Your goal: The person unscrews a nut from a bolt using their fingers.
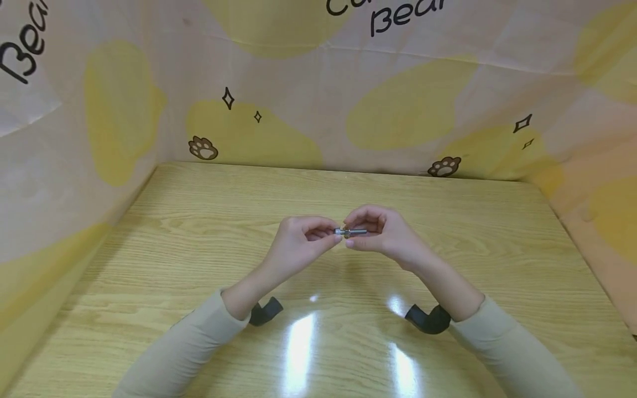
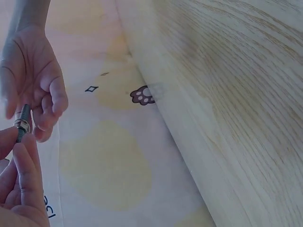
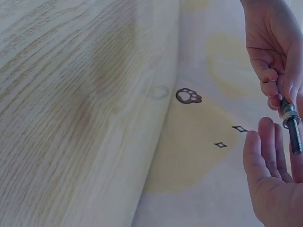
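A metal bolt [image 1: 359, 231] with a brass-coloured nut [image 1: 346, 234] around its shank is held level above the table. My left hand [image 1: 301, 237] pinches the bolt's left end between thumb and fingertips, partly hiding it. The threaded end points right, toward my right hand [image 1: 390, 235]. That hand's thumb and fingers stand spread on either side of the nut, seemingly without gripping. In the right wrist view, the right fingers [image 3: 267, 151] are extended beside the bolt [image 3: 295, 138]. The left wrist view also shows the bolt [image 2: 24, 113] pinched.
Below the hands lies a wood-grain table [image 1: 209, 276] with bright light reflections near its front. Patterned fabric [image 1: 308, 110] walls its back and both sides. Dark bands [image 1: 428, 319] hang at each wrist, by the sleeves.
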### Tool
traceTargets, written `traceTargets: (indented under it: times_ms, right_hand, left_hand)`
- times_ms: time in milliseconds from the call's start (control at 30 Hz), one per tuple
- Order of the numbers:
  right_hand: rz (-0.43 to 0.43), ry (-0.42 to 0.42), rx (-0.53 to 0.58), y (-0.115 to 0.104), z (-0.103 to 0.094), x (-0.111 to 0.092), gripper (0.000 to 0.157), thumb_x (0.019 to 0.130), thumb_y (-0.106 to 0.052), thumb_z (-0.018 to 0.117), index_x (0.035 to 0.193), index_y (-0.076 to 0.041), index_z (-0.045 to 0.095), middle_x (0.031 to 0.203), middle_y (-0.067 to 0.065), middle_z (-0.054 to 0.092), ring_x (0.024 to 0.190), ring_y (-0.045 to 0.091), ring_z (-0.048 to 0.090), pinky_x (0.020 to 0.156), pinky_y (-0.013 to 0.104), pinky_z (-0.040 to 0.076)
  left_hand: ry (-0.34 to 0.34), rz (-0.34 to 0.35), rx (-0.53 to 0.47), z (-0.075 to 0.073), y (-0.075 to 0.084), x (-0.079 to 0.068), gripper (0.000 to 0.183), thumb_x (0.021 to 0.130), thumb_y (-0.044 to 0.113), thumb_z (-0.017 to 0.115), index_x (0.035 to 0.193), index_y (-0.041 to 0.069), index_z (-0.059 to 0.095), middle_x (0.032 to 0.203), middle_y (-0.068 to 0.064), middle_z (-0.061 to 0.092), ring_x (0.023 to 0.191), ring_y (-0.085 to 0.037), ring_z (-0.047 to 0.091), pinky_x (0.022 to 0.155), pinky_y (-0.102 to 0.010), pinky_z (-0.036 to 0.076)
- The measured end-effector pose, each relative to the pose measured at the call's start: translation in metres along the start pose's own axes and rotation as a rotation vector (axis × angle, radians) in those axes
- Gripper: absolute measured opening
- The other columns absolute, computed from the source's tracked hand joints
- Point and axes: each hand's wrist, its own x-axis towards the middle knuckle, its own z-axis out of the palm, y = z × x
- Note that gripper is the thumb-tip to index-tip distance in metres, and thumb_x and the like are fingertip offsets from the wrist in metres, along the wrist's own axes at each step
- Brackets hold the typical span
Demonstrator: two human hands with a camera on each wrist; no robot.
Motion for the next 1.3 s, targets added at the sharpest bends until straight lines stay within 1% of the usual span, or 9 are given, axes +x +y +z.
traceTargets:
  times_ms: [233, 433, 533, 700, 867, 1033, 1133, 1233, 1300]
  right_hand:
    - [0.015, -0.005, 0.015, -0.0027, 0.0027, -0.0016, 0.025, 0.094, -0.012, 0.057, 0.106, 0.009, 0.056, 0.087, 0.008, 0.066, 0.079, 0.019, 0.066, 0.079, 0.038, 0.055]
    - [0.004, -0.012, 0.040, -0.0036, 0.0006, -0.0019, 0.025, 0.086, -0.001, 0.063, 0.107, 0.009, 0.055, 0.097, 0.011, 0.064, 0.087, 0.018, 0.064, 0.081, 0.032, 0.054]
    - [0.007, -0.008, 0.038, -0.0047, 0.0001, -0.0021, 0.027, 0.086, -0.002, 0.063, 0.110, 0.006, 0.054, 0.101, 0.012, 0.063, 0.089, 0.018, 0.064, 0.082, 0.033, 0.054]
    - [0.052, -0.005, 0.017, -0.0047, 0.0022, -0.0020, 0.023, 0.093, -0.015, 0.057, 0.105, 0.005, 0.058, 0.087, 0.008, 0.066, 0.079, 0.019, 0.066, 0.079, 0.037, 0.055]
    - [0.035, -0.010, 0.035, -0.0035, 0.0026, -0.0037, 0.018, 0.090, -0.005, 0.059, 0.102, 0.007, 0.057, 0.087, 0.011, 0.065, 0.079, 0.020, 0.065, 0.079, 0.038, 0.055]
    - [0.016, -0.023, 0.054, -0.0023, 0.0034, -0.0026, 0.027, 0.091, -0.008, 0.058, 0.108, 0.012, 0.054, 0.092, 0.013, 0.065, 0.082, 0.021, 0.066, 0.081, 0.038, 0.054]
    - [0.022, -0.016, 0.063, -0.0020, 0.0049, -0.0008, 0.023, 0.092, -0.010, 0.058, 0.104, 0.009, 0.057, 0.089, 0.009, 0.067, 0.081, 0.020, 0.067, 0.081, 0.038, 0.054]
    - [0.018, 0.002, 0.065, -0.0038, 0.0060, -0.0015, 0.014, 0.087, -0.004, 0.063, 0.099, 0.002, 0.061, 0.088, 0.006, 0.067, 0.082, 0.018, 0.066, 0.080, 0.036, 0.054]
    - [-0.001, 0.000, 0.057, -0.0039, 0.0054, -0.0020, 0.018, 0.083, 0.000, 0.066, 0.101, 0.002, 0.061, 0.093, 0.007, 0.066, 0.085, 0.018, 0.065, 0.081, 0.034, 0.054]
  left_hand:
    - [0.015, 0.004, 0.004, -0.0003, -0.0003, -0.0022, 0.011, 0.082, 0.006, 0.070, 0.091, -0.001, 0.070, 0.084, -0.007, 0.070, 0.070, -0.010, 0.064, 0.064, -0.024, 0.056]
    - [0.012, 0.014, -0.010, -0.0013, 0.0005, -0.0026, 0.011, 0.082, 0.005, 0.070, 0.091, -0.002, 0.070, 0.085, -0.007, 0.070, 0.071, -0.011, 0.064, 0.065, -0.025, 0.056]
    - [0.011, 0.011, -0.016, -0.0016, -0.0001, -0.0033, 0.010, 0.082, 0.004, 0.070, 0.091, -0.001, 0.070, 0.085, -0.007, 0.070, 0.071, -0.011, 0.064, 0.065, -0.025, 0.056]
    - [0.013, 0.000, -0.012, -0.0010, -0.0002, -0.0057, 0.011, 0.082, 0.005, 0.070, 0.091, -0.001, 0.070, 0.086, -0.007, 0.070, 0.072, -0.011, 0.064, 0.065, -0.025, 0.056]
    - [0.020, 0.006, 0.002, -0.0008, 0.0006, -0.0059, 0.012, 0.082, 0.006, 0.070, 0.092, -0.002, 0.070, 0.087, -0.008, 0.070, 0.073, -0.011, 0.065, 0.066, -0.026, 0.056]
    - [0.022, 0.010, 0.003, -0.0012, 0.0011, -0.0053, 0.012, 0.082, 0.005, 0.070, 0.092, -0.001, 0.070, 0.087, -0.007, 0.069, 0.072, -0.011, 0.064, 0.065, -0.026, 0.056]
    - [0.012, 0.027, -0.010, -0.0007, 0.0017, -0.0050, 0.012, 0.083, 0.005, 0.069, 0.093, -0.002, 0.070, 0.088, -0.007, 0.069, 0.073, -0.011, 0.065, 0.066, -0.027, 0.057]
    - [0.007, 0.035, -0.021, -0.0002, 0.0021, -0.0051, 0.012, 0.083, 0.005, 0.069, 0.093, -0.002, 0.070, 0.088, -0.007, 0.069, 0.074, -0.011, 0.065, 0.067, -0.028, 0.056]
    - [0.010, 0.036, -0.019, -0.0003, 0.0017, -0.0053, 0.012, 0.083, 0.005, 0.069, 0.093, -0.002, 0.070, 0.089, -0.007, 0.069, 0.074, -0.011, 0.065, 0.067, -0.027, 0.056]
